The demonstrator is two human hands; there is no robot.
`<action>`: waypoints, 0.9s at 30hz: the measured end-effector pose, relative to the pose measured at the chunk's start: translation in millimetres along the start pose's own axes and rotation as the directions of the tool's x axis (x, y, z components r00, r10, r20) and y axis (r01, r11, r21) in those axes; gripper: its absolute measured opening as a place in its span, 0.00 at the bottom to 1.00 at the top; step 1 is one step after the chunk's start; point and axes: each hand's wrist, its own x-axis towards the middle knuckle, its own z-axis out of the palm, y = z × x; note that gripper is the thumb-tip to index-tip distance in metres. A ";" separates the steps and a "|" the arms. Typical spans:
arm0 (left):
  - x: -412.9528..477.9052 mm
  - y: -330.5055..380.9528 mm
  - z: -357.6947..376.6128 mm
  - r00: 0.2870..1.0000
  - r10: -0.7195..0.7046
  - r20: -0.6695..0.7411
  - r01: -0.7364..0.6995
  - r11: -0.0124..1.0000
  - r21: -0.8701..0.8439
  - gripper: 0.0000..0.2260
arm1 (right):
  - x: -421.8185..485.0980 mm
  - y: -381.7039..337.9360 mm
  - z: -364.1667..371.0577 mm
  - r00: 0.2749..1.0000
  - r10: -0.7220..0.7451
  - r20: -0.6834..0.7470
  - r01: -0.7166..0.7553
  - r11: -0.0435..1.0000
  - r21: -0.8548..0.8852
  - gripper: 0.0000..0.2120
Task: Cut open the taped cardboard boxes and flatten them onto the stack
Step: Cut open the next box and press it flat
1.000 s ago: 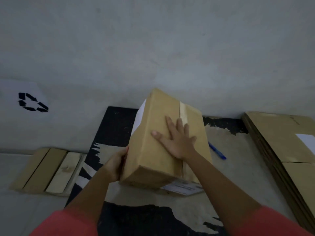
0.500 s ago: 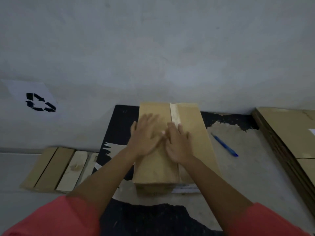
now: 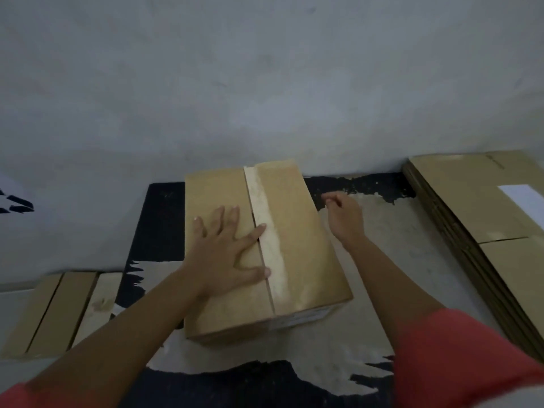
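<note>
A brown cardboard box (image 3: pixel 297 231) lies on the floor mat, its top seam sealed by a strip of pale tape (image 3: pixel 272 248). My left hand (image 3: pixel 226 254) rests flat on the box's left flap, fingers spread, thumb and forefinger touching the tape edge. Just right of the box, my right hand (image 3: pixel 346 219) hovers low over the mat with its fingers curled. The blue pen is not visible, and whether that hand holds it I cannot tell. The stack of flattened cardboard (image 3: pixel 471 207) lies at the right.
A black-and-beige mat (image 3: pixel 159 219) covers the floor under the box, against a grey wall. Flat brown boards (image 3: pixel 59 310) lie at the lower left. A recycling sign (image 3: pixel 14 201) shows at the left edge. A white label (image 3: pixel 524 198) sits on the stack.
The box was laid flat, tape side up. My right hand left the box top and moved right, over the spot where the blue pen lay. My left hand now lies flat on the left flap.
</note>
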 end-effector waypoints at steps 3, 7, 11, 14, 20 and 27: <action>-0.6 0.9 0.3 1.000 -0.020 0.003 0.020 1.000 0.015 0.38 | 23.6 52.5 4.0 0.985 0.148 0.090 -0.112 0.939 -0.325 0.14; 0.4 3.9 0.2 0.999 -0.045 -0.015 0.045 0.999 0.005 0.38 | 38.9 91.0 10.7 0.952 0.264 0.158 -0.104 0.758 -0.644 0.19; 0.0 6.0 0.6 0.997 -0.064 -0.043 0.063 0.998 -0.025 0.41 | 35.4 113.9 17.4 0.972 0.133 0.194 0.049 0.692 -0.720 0.21; -7.9 12.3 -1.3 0.981 -0.094 -0.171 0.060 0.979 -0.192 0.41 | 29.1 125.7 15.8 0.978 0.048 0.204 0.115 0.692 -0.713 0.18; -31.4 30.6 -11.7 0.985 -0.032 -0.170 0.023 0.998 -0.056 0.46 | 14.5 98.7 -22.6 0.988 -0.055 0.143 0.111 0.902 -0.418 0.17; -40.9 25.9 -35.2 0.958 -0.001 0.286 -0.056 0.980 0.191 0.61 | -40.2 23.5 -78.0 0.933 -0.315 0.175 0.346 0.918 -0.194 0.15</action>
